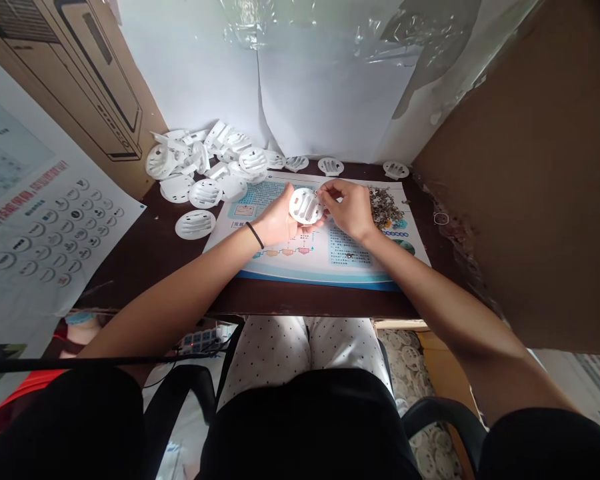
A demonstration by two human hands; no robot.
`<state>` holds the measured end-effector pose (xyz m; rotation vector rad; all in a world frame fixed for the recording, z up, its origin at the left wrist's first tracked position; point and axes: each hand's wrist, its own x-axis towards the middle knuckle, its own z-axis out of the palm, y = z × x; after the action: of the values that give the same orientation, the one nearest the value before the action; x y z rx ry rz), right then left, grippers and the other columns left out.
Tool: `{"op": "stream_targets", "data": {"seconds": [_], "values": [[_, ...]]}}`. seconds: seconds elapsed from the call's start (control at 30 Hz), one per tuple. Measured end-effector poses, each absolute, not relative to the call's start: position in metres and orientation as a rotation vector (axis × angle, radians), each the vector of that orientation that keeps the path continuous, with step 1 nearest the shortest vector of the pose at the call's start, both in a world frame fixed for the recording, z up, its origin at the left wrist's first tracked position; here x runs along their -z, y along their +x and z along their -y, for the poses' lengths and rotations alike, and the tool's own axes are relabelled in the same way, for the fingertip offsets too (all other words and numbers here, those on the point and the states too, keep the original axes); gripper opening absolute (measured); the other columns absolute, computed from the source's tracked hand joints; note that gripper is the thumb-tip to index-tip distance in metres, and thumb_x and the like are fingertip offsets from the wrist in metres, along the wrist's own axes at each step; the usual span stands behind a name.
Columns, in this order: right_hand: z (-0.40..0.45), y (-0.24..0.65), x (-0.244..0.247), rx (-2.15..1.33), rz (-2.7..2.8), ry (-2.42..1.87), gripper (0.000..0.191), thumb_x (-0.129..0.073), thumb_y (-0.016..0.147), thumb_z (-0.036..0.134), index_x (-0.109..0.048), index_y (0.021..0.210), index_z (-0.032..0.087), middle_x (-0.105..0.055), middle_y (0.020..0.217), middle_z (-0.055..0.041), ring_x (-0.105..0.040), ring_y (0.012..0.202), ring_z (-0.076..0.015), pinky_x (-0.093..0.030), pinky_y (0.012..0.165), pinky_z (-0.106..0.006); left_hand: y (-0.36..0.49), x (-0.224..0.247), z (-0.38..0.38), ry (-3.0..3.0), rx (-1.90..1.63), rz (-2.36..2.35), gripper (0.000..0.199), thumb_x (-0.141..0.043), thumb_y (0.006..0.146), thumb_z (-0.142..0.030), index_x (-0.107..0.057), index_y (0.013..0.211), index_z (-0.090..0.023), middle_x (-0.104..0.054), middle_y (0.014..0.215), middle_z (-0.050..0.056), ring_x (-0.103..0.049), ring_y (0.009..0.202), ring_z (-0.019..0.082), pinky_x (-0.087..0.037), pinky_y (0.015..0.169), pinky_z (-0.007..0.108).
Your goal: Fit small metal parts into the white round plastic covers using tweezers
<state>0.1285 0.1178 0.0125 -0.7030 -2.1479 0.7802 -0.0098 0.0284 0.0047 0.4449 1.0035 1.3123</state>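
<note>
My left hand is closed around a round white plastic part with long slots and small holes in its face. It holds the part tilted toward me above a printed sheet. At the right rim of that part, the fingers of my right hand are pinched together; whatever they grip is too small to make out. Just beyond my right hand lies a heap of small metal pieces, partly hidden by the hand.
A pile of similar white parts fills the table's back left, with a single one nearer me. Two more stand along the back. Cardboard walls the right side; a printed poster hangs at left. A box of white discs sits below.
</note>
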Motion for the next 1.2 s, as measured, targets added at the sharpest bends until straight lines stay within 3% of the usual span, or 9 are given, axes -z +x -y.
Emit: {"op": "stream_targets", "data": {"seconds": [0.5, 0.7, 0.87, 1.03, 1.2], "values": [[-0.115, 0.127, -0.010, -0.798, 2.116, -0.718, 0.014, -0.057, 0.087, 0.026, -0.065, 0.076, 0.022, -0.076, 0.082, -0.0026, -0.070, 0.078, -0.0180, -0.053, 0.082, -0.034, -0.008, -0.003, -0.028, 0.450, -1.345, -1.014, 0.068, -0.019, 0.102, -0.066, -0.060, 0.125, -0.018, -0.075, 0.093, 0.012, -0.072, 0.080, 0.020, -0.052, 0.068, 0.028], [-0.115, 0.125, -0.007, -0.812, 2.079, -0.694, 0.014, -0.058, 0.087, 0.028, -0.066, 0.078, 0.022, -0.076, 0.086, -0.0033, -0.070, 0.080, -0.0177, -0.053, 0.081, -0.033, -0.002, -0.011, -0.025, 0.490, -1.333, -1.076, 0.068, -0.011, 0.104, -0.063, -0.059, 0.122, -0.018, -0.073, 0.087, 0.009, -0.069, 0.076, 0.019, -0.046, 0.065, 0.027], [-0.117, 0.124, -0.004, -0.766, 2.110, -0.689, 0.014, -0.057, 0.087, 0.024, -0.067, 0.077, 0.021, -0.077, 0.086, -0.0039, -0.069, 0.079, -0.0175, -0.053, 0.081, -0.034, 0.000, -0.013, -0.024, 0.475, -1.345, -1.124, 0.065, -0.015, 0.104, -0.062, -0.058, 0.124, -0.018, -0.074, 0.095, 0.011, -0.070, 0.082, 0.020, -0.049, 0.073, 0.028], [-0.118, 0.124, -0.002, -0.763, 2.135, -0.679, 0.012, -0.059, 0.085, 0.022, -0.067, 0.077, 0.022, -0.077, 0.089, -0.0034, -0.069, 0.079, -0.0173, -0.054, 0.084, -0.035, -0.002, -0.004, -0.028, 0.496, -1.372, -1.101, 0.064, -0.019, 0.103, -0.065, -0.059, 0.123, -0.018, -0.075, 0.092, 0.011, -0.072, 0.081, 0.019, -0.049, 0.069, 0.026], [-0.121, 0.121, -0.001, -1.183, 1.998, -0.786, 0.008, -0.068, 0.082, 0.025, -0.064, 0.075, 0.022, -0.071, 0.075, -0.0013, -0.063, 0.062, -0.0136, -0.056, 0.066, -0.033, 0.000, -0.005, -0.028, 0.523, -1.387, -1.157, 0.066, -0.016, 0.104, -0.063, -0.061, 0.117, -0.017, -0.073, 0.086, 0.010, -0.072, 0.084, 0.020, -0.048, 0.068, 0.027]]}}
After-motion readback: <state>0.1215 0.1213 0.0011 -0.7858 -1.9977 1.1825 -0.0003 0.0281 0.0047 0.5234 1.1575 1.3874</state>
